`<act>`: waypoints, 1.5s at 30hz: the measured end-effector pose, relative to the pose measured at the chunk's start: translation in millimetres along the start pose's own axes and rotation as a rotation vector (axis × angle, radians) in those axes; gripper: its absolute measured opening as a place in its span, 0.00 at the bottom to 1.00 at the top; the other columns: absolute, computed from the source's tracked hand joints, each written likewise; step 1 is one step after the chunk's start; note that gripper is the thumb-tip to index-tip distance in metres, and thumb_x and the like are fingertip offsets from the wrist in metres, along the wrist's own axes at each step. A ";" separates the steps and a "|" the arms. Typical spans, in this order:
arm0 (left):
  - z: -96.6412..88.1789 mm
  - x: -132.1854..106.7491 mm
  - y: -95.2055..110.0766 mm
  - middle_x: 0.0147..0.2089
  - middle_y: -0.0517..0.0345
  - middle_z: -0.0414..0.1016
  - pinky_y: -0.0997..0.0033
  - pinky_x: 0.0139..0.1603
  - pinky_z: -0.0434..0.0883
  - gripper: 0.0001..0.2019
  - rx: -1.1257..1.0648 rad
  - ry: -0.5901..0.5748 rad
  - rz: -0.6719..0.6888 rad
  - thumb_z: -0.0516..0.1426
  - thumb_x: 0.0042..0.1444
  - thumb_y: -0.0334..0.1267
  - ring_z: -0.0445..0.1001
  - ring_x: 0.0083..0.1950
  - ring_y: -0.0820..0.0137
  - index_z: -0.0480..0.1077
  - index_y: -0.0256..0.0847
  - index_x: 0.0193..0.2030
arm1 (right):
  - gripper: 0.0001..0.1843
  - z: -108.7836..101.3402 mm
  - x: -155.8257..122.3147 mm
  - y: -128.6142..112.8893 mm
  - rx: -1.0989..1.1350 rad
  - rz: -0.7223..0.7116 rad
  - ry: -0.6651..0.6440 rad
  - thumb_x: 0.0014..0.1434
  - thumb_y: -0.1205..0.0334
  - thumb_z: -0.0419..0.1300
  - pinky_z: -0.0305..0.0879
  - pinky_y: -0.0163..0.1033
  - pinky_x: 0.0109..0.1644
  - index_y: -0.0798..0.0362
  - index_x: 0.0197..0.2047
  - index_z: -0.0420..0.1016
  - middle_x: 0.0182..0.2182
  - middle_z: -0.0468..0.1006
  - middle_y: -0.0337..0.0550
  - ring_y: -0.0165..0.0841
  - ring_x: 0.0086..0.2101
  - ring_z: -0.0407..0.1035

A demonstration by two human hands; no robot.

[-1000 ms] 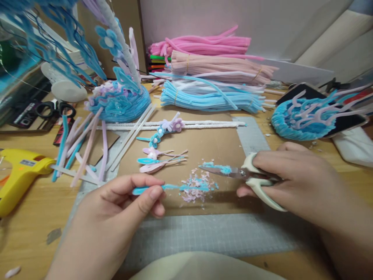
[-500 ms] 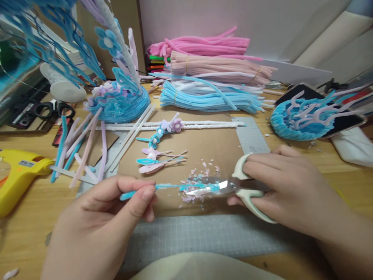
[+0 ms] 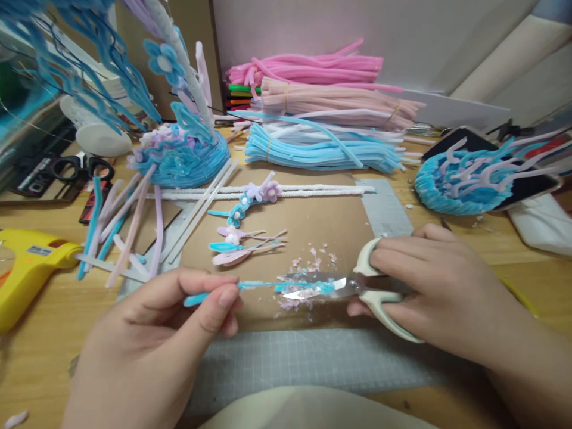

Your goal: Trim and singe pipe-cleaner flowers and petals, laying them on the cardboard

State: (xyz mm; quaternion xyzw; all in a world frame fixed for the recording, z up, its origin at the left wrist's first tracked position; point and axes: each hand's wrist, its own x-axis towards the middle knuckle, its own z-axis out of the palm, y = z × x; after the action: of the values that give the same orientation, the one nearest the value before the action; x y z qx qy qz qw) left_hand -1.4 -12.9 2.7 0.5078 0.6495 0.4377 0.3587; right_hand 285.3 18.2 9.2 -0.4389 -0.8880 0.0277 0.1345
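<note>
My left hand (image 3: 179, 322) pinches a thin blue pipe cleaner (image 3: 259, 286) between thumb and fingers and holds it level over a brown cardboard sheet (image 3: 322, 220). My right hand (image 3: 429, 292) grips cream-handled scissors (image 3: 357, 290); their blades lie along the far end of the pipe cleaner, with blue fluff on them. Pink and blue trimmings (image 3: 308, 265) are scattered on the cardboard under the blades.
Small flower pieces (image 3: 245, 238) lie on the cardboard. Bundles of pink, beige and blue pipe cleaners (image 3: 322, 113) are stacked at the back. A yellow glue gun (image 3: 31, 268) lies left, black scissors (image 3: 75, 168) behind it. Blue fuzzy shapes stand back left (image 3: 183, 158) and right (image 3: 465, 179). A grey cutting mat (image 3: 313, 357) lies in front.
The scissors moved left and down from above the trimmings onto the end of the blue pipe cleaner. My left hand drew slightly back toward me; little has shifted in the last half second.
</note>
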 end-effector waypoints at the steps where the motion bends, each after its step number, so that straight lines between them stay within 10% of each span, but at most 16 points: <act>1: 0.5 -0.1 0.9 0.20 0.69 0.76 0.88 0.23 0.70 0.04 -0.007 0.001 0.006 0.67 0.50 0.44 0.74 0.21 0.77 0.78 0.51 0.28 | 0.22 0.2 0.0 -0.2 0.000 0.002 -0.007 0.57 0.45 0.65 0.47 0.39 0.34 0.50 0.26 0.61 0.22 0.67 0.30 0.29 0.23 0.62; 22: -1.1 1.6 -1.2 0.22 0.67 0.78 0.85 0.26 0.72 0.07 -0.249 -0.118 -0.278 0.70 0.46 0.46 0.74 0.24 0.76 0.80 0.50 0.29 | 0.24 2.3 -0.1 -1.3 0.062 0.002 -0.068 0.56 0.43 0.66 0.48 0.39 0.35 0.51 0.24 0.62 0.21 0.66 0.29 0.29 0.25 0.64; 45: 1.4 4.4 -2.7 0.22 0.65 0.77 0.85 0.25 0.71 0.07 -0.131 -0.153 -0.223 0.69 0.47 0.45 0.74 0.25 0.75 0.79 0.47 0.31 | 0.23 -2.8 -0.1 -2.1 0.034 0.075 -0.040 0.56 0.40 0.65 0.48 0.40 0.36 0.50 0.28 0.66 0.25 0.73 0.35 0.33 0.26 0.65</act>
State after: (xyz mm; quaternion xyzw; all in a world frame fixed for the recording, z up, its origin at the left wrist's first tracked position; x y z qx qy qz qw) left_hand -2.0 -8.6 -0.4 0.4400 0.6427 0.3968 0.4857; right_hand 284.4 16.7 12.1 -0.4691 -0.8727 0.0566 0.1231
